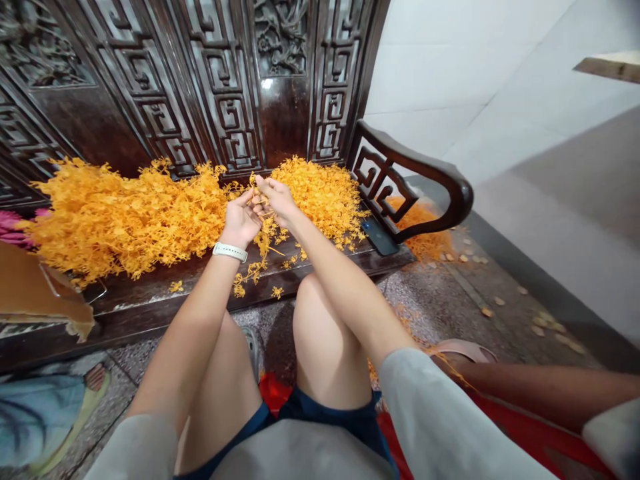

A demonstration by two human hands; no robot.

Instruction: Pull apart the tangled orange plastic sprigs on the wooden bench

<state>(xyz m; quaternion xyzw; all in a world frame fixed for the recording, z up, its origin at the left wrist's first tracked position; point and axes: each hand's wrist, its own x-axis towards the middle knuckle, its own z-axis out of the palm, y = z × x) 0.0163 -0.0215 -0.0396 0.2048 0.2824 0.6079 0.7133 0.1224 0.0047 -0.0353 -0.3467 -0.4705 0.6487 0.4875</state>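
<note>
At the far left I make out magenta petals behind a torn-edged cardboard flap. Next comes a frilly, tangled mound of orange artificial flowers, matte and curly, heaped along the dark, glossy wooden worktop. Behind it I see a carved backrest of angular fretwork and smooth panels.

Near the middle, the left hand, a pale, smooth watch strap round its wrist, is curled with palm partly turned up; I can't tell whether its fingertips grip. The right hand pinches a thin orange sprig between thumb and finger, just above the left fingertips. Below them, star-shaped loose florets dot the wood.

To the right I have a second, rounder orange heap, then a flat, dark phone beside the curved, polished armrest. Beyond that, fine orange pieces lie piled on the speckled floor.
</note>
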